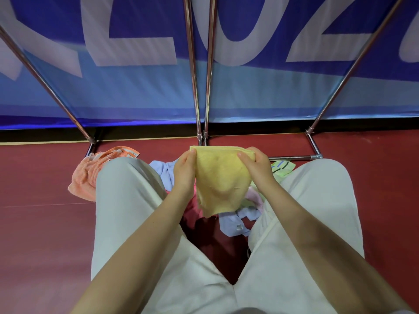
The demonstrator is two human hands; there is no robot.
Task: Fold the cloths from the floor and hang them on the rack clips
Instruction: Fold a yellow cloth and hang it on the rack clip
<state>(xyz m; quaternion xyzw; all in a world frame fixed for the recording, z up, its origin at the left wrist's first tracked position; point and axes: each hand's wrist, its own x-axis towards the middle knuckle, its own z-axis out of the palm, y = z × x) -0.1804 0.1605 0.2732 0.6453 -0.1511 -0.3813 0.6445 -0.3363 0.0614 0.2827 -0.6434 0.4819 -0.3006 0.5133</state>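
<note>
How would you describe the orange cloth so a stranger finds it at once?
Start at the slanted metal rack leg on the left and follow it to the red floor. The orange cloth lies crumpled there, beside the person's left knee, the only orange one.

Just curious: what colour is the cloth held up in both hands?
Pale yellow cloth, plain, clearest in the head view.

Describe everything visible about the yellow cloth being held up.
The pale yellow terry cloth looks soft and slightly fuzzy, with a frayed lower edge. It appears doubled over, its straight top edge held level and the rest hanging down, narrowing to a rounded bottom. The left hand pinches its top left corner and the right hand grips the top right. It hangs in the air between the person's knees, above a heap of pink, light blue and pale green cloths on the dark red floor, apparently touching nothing but the hands.
</note>
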